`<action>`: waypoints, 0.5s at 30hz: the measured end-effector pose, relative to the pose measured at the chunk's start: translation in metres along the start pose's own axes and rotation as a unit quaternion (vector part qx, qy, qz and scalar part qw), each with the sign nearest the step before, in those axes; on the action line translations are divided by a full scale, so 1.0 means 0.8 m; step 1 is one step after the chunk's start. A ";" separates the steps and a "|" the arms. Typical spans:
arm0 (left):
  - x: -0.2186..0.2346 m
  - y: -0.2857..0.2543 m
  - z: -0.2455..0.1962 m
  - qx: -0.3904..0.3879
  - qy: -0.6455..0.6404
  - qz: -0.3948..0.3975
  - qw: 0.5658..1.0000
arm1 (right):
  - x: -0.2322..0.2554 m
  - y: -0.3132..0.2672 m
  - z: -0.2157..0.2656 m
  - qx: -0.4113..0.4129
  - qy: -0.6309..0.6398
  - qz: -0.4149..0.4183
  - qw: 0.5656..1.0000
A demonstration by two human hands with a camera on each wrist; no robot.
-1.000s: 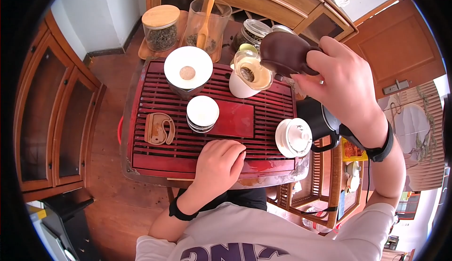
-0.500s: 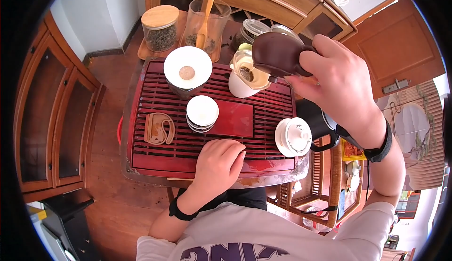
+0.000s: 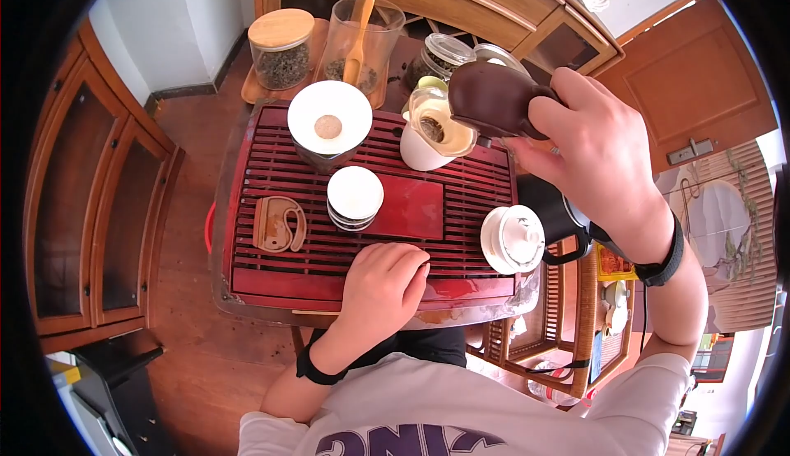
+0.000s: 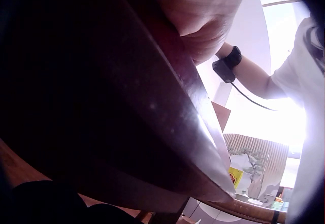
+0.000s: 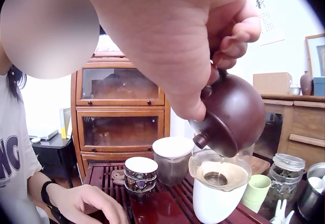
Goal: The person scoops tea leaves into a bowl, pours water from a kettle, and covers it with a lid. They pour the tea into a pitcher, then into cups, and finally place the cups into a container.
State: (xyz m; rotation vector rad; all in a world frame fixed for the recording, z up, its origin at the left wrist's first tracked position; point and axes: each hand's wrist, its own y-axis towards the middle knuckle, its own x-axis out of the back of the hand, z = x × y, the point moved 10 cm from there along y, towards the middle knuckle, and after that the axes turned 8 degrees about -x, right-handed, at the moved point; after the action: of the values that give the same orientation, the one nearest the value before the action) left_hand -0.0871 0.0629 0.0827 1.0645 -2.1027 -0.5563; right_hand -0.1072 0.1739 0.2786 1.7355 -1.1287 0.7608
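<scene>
A dark brown teapot tips over a white pitcher; the right hand grips its handle. In the right wrist view, the teapot is steeply tilted above a pale filter in the pitcher, with dark liquid inside and a thin trickle just above. The left hand rests, fingers loosely bent, on the front part of the red slatted tray, holding nothing visible. Its palm side shows at the tray's edge in the left wrist view.
Stacked cups, a white-topped vessel, a tan openwork piece and a white lidded bowl stand on the tray. Behind are a wooden-lidded jar and a glass container with a scoop. A black kettle stands right.
The right hand and teapot shifted left over the pitcher, then slightly back to the right. The left hand has stayed in place.
</scene>
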 end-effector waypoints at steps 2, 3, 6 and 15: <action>0.000 0.000 0.000 0.000 0.000 0.000 1.000 | -0.001 -0.001 0.000 0.000 -0.001 0.000 1.000; 0.000 0.000 0.000 0.000 0.000 0.000 1.000 | -0.001 -0.001 0.000 0.000 -0.002 0.001 1.000; 0.000 0.001 -0.001 -0.001 0.001 0.001 1.000 | 0.000 -0.001 0.000 0.002 -0.003 -0.002 1.000; 0.000 0.001 0.000 -0.002 -0.001 0.001 1.000 | 0.003 0.004 -0.002 0.005 -0.017 -0.020 1.000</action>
State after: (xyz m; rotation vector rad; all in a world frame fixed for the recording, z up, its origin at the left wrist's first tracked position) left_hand -0.0872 0.0633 0.0834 1.0599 -2.1033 -0.5598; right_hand -0.1093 0.1739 0.2819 1.7808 -1.1115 0.7167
